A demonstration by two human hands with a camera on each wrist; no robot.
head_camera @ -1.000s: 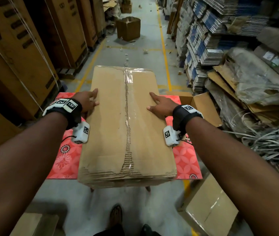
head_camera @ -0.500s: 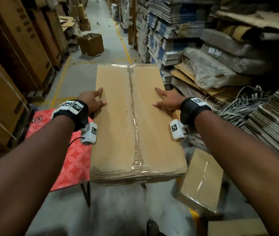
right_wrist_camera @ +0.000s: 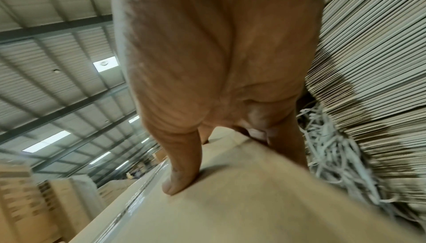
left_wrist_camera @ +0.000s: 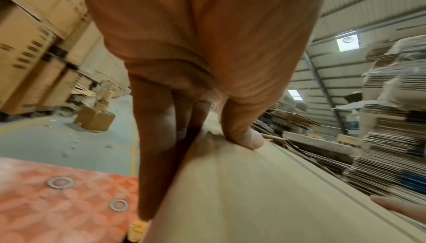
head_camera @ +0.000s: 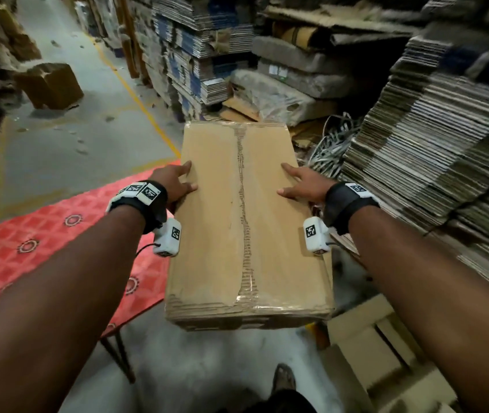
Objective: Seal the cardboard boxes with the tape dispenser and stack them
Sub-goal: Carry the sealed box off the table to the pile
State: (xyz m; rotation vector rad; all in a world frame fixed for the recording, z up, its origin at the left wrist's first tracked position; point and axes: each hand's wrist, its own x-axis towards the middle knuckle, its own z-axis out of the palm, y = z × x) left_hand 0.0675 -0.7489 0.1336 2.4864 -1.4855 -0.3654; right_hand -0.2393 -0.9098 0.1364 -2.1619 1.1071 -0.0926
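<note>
A long cardboard box with clear tape along its top seam hangs in the air between my two hands. My left hand presses its left side, fingers straight down the wall and thumb lying on top. On the opposite side my right hand does the same, with its thumb flat on the box top. The box's near end juts past the red table. No tape dispenser is in view.
Tall stacks of flat cardboard rise close on the right, with a tangle of white strapping at their foot. Cardboard boxes lie on the floor at lower right. An open carton stands in the aisle. My foot is below the box.
The box has come up off the red table and swung to the right with both hands on its sides. My view has turned right toward the cardboard stacks.
</note>
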